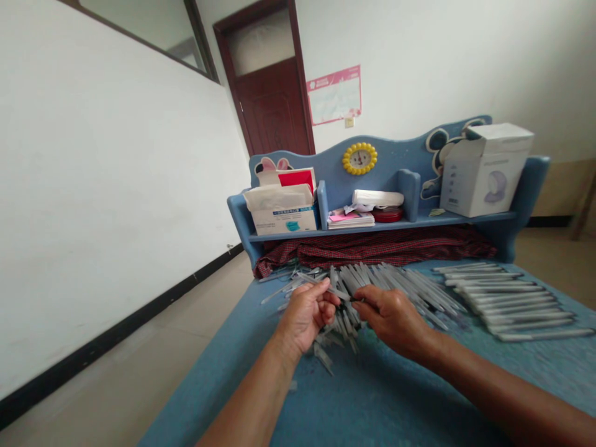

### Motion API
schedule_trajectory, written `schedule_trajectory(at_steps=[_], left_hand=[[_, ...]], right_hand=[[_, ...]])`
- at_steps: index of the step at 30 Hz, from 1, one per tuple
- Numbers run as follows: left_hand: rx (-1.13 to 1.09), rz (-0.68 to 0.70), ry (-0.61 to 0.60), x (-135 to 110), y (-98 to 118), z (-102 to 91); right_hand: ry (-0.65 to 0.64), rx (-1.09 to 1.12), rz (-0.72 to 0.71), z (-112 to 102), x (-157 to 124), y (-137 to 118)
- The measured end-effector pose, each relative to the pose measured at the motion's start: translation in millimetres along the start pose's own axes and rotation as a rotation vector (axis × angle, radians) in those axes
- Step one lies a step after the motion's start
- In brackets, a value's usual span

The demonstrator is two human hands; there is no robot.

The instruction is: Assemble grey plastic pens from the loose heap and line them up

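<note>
My left hand (307, 313) is closed round a clear, greyish pen barrel (339, 293), which slants down to the right. At its lower right end my right hand (391, 320) pinches a small dark pen part (356, 301), mostly hidden by the fingertips. Whether that part sits inside the barrel, I cannot tell. Behind and beneath both hands spreads a loose heap of clear pen barrels (400, 282). Shorter clear pieces, perhaps pen caps (323, 357), lie nearest me below the left hand. To the right, several pens with dark ends (516, 298) lie side by side.
All this lies on a blue table (354, 397) with a raised shelf at the back. A checked dark red cloth (372, 245) is bunched under the shelf. On it stand a mask box (286, 218), papers (351, 220) and a tall white box (487, 171).
</note>
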State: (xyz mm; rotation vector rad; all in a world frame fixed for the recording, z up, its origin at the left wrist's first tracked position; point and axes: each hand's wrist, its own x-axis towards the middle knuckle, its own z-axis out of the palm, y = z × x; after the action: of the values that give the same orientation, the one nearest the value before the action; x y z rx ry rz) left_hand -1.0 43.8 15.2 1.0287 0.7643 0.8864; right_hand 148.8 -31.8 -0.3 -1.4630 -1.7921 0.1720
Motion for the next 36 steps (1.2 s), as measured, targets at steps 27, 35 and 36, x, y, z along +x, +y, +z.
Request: schedule_trajectory(at_steps=[27,35,36], left_hand=[[0.044,0.006,-0.041,1,-3,-1.4],[0.05,0.022,-0.026,2,-4,-1.2],[0.05,0.022,-0.019,2,-4,-1.2]], right_hand=[[0.003,0.151,0.031,7,-1,6],[-0.125,0.471,0.242,14,3,8],[-0.135,0.487,0.255,13,3,8]])
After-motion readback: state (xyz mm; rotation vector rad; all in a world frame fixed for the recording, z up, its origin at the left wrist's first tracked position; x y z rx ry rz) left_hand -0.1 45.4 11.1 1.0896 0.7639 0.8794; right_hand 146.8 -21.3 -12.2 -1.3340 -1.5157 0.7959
